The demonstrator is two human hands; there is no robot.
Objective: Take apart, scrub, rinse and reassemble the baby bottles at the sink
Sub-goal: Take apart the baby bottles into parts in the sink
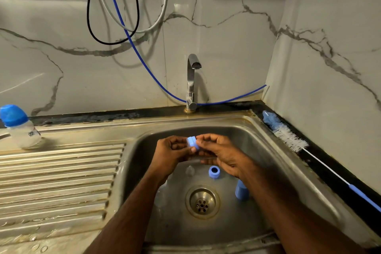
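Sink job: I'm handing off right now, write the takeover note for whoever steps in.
Left hand and right hand: both grip a blue screw ring over the sink basin.
In the basin: a second blue ring, a clear nipple, a blue cap near the drain.
Bottle brush lies on the right counter edge, untouched.
One capped baby bottle stands assembled on the drainboard, left.
Tap shows no water running.
Done: parts separated. Left: scrub, rinse, reassemble; whether the capped bottle is already washed cannot be told.
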